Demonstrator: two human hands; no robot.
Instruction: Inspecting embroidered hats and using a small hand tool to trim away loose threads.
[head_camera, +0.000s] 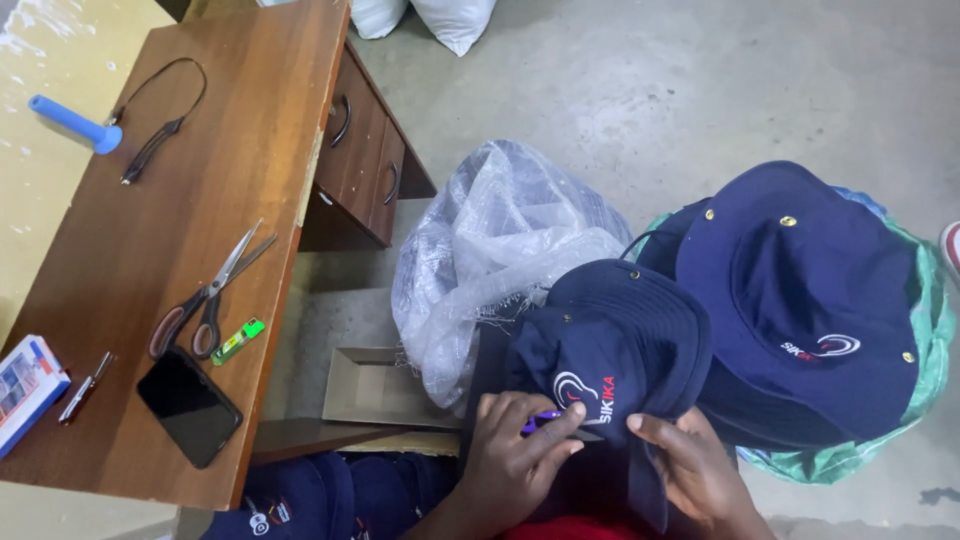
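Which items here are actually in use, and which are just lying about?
In use: navy bucket hat, held by left hand and right hand; small purple tool.
Lying about: scissors, phone, green lighter, plastic bag, stacked hats.

Your 2 hands are bare: the left hand (520, 455) and the right hand (700, 470) carry no gloves, rings or watch that you can make out. Your forearms show no sleeves as far as the bottom edge of the view. Between your arms, at that edge, a small patch of red clothing (570, 528) shows, too cropped to tell its kind.
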